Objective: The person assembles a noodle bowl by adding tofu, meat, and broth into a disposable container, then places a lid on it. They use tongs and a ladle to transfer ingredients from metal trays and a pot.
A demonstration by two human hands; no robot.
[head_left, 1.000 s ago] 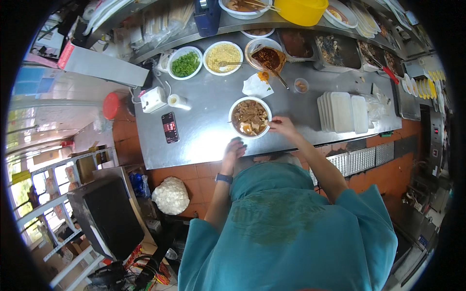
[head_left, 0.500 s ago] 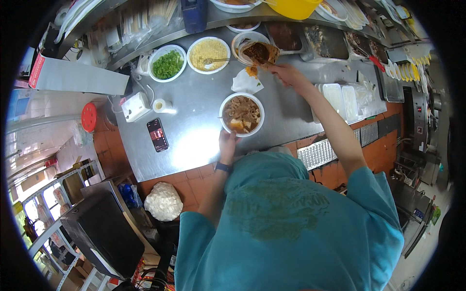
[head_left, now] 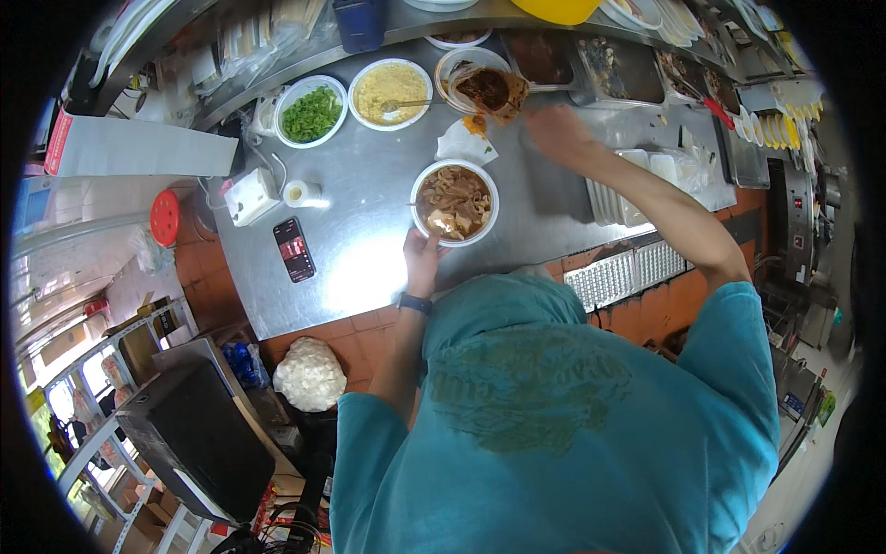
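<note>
A round white bowl of brown broth with meat slices and a pale soft piece stands on the steel table in front of me. My left hand grips its near left rim. To the right of a sauce tub, my right hand is over the table, its fingers too smeared to read. Dark red-brown sauce fills the tub, and some coats its plastic lining. A white paper with an orange smear lies between tub and bowl.
Bowls of chopped greens and minced garlic, the latter with a spoon, stand back left. Metal trays line the back right. Stacked white containers are at right; a phone and a paper roll lie left.
My right hand has come off the sauce tub, where it gripped a utensil handle, and moved right. My left hand stays at the bowl. The whole view has shifted slightly.
</note>
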